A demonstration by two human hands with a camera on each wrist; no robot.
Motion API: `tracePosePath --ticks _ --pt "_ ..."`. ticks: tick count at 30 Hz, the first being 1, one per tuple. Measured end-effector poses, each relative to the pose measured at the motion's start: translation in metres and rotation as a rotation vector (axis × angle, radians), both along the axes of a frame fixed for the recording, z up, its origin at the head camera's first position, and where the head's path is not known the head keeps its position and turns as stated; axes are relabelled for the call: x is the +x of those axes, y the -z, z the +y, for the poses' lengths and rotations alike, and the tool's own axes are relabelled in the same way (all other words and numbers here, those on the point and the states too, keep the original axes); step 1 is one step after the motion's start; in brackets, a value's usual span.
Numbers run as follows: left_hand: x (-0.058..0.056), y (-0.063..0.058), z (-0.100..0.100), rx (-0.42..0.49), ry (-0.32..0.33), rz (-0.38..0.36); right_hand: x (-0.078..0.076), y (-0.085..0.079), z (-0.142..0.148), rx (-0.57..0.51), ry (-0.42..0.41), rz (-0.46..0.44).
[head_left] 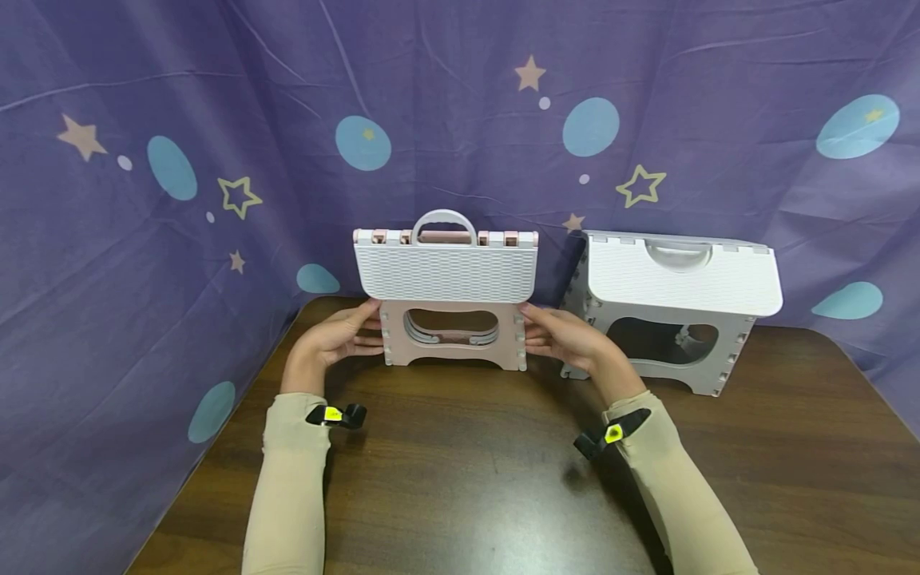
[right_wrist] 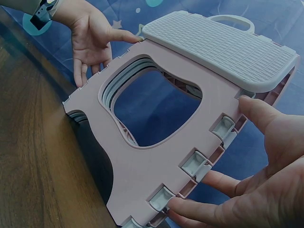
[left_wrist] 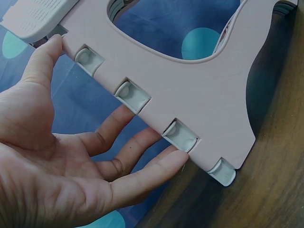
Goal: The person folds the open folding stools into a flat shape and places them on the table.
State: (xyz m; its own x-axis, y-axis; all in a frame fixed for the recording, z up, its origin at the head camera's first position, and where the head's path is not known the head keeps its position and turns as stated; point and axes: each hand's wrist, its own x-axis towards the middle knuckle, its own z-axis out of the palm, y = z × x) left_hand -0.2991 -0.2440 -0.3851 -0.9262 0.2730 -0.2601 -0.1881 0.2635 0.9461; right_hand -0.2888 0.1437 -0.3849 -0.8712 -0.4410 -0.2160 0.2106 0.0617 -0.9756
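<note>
A pink-and-white folding stool (head_left: 446,273) stands upright on the table between both hands, its legs close together. The woven-textured white top panel hangs down at the front, and a white carry handle (head_left: 444,216) sticks up above it. My left hand (head_left: 339,335) grips the left side edge, thumb just under the top panel and fingers spread lower along the hinge clips (left_wrist: 134,96). On the opposite side edge, my right hand (head_left: 564,339) holds on with its thumb (right_wrist: 256,110) near the panel's corner. Some fingertips are hidden behind the edges.
A second folding stool (head_left: 683,275), white and grey, stands unfolded to the right, close to my right hand. The dark wooden table (head_left: 460,463) lies under both stools. Behind rises a purple curtain (head_left: 460,96) with stars and blue ovals.
</note>
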Motion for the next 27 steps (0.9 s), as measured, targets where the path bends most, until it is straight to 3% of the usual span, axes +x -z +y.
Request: tracePosePath --ticks 27 --pt "0.0019 -0.0007 0.0007 0.001 -0.004 -0.003 0.0001 0.0003 0.0004 -0.007 0.007 -0.007"
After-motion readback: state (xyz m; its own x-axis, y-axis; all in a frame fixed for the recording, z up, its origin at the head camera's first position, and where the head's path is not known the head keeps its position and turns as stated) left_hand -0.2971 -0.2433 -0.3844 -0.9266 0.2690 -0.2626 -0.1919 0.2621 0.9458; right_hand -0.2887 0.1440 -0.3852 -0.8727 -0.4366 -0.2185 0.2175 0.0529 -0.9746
